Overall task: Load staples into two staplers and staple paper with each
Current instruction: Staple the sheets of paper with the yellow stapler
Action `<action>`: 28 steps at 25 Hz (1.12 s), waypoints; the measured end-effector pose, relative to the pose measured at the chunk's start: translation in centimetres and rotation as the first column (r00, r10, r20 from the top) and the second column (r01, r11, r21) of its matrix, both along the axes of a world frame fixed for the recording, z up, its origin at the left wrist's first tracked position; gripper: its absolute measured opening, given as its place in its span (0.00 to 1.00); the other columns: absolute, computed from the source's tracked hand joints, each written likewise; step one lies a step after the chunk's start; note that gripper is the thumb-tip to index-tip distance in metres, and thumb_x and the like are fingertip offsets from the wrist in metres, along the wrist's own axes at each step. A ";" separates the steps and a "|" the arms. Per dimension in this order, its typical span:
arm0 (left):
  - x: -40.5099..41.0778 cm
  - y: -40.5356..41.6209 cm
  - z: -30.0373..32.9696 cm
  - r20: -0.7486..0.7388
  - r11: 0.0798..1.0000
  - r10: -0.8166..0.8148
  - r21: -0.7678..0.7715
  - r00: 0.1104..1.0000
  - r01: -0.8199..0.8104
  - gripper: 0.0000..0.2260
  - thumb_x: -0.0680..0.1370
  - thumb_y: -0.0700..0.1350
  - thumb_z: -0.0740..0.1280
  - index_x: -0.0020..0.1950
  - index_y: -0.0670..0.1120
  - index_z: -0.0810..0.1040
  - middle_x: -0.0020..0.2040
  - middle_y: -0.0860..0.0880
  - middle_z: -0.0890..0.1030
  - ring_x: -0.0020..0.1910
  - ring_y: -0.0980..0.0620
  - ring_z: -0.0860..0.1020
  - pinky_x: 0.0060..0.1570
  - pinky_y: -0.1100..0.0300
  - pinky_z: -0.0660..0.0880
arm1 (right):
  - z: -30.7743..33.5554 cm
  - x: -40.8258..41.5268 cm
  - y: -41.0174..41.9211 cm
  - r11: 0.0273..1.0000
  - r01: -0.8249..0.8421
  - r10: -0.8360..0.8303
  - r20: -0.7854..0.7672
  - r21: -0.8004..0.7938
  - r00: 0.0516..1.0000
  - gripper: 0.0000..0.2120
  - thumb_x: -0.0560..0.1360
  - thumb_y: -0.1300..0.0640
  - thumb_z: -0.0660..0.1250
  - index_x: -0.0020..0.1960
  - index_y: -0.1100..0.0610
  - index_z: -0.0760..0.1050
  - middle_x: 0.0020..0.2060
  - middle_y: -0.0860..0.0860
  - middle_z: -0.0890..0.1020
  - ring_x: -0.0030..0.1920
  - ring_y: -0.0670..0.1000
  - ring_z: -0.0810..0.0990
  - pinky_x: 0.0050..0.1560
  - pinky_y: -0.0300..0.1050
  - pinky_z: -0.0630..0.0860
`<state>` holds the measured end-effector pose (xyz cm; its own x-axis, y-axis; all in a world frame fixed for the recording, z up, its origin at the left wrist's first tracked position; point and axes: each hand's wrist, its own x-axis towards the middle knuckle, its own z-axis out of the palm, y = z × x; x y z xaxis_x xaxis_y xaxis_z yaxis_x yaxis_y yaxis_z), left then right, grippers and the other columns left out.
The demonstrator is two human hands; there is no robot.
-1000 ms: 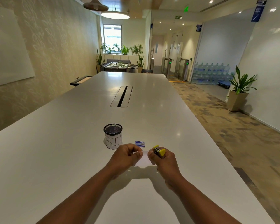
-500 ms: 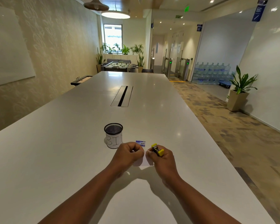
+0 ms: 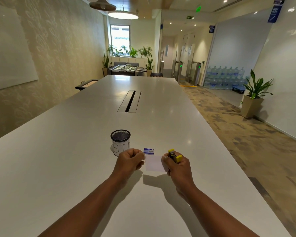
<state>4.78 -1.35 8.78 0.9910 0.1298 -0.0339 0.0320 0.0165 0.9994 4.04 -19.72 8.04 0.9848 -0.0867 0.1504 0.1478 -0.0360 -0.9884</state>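
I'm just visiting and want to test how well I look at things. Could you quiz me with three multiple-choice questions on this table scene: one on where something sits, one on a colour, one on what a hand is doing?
1. Where is the small blue box of staples?
A. Inside the mesh cup
B. On the table, just beyond the paper
C. In the right hand

2. What colour are the stapler's ends?
A. Red
B. Yellow
C. White

3. What is the left hand doing?
A. Pinching the paper's left edge
B. Lying flat on the table
C. Gripping the cup

Answers:
1 B: the box lies on the table between the mesh cup and the stapler, behind the paper.
2 B: yellow caps show above the right hand, which grips the stapler.
3 A: its curled fingers meet the paper's left edge.
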 end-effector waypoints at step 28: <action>-0.3 -1.0 0.2 0.090 0.997 -0.028 -0.074 0.996 0.035 0.11 0.76 0.31 0.71 0.53 0.45 0.83 0.55 0.46 0.83 0.49 0.51 0.83 0.49 0.58 0.83 | -1.1 -1.6 2.0 0.971 -0.198 0.225 -0.247 0.132 0.942 0.10 0.82 0.49 0.65 0.58 0.54 0.75 0.43 0.50 0.79 0.38 0.48 0.77 0.36 0.44 0.72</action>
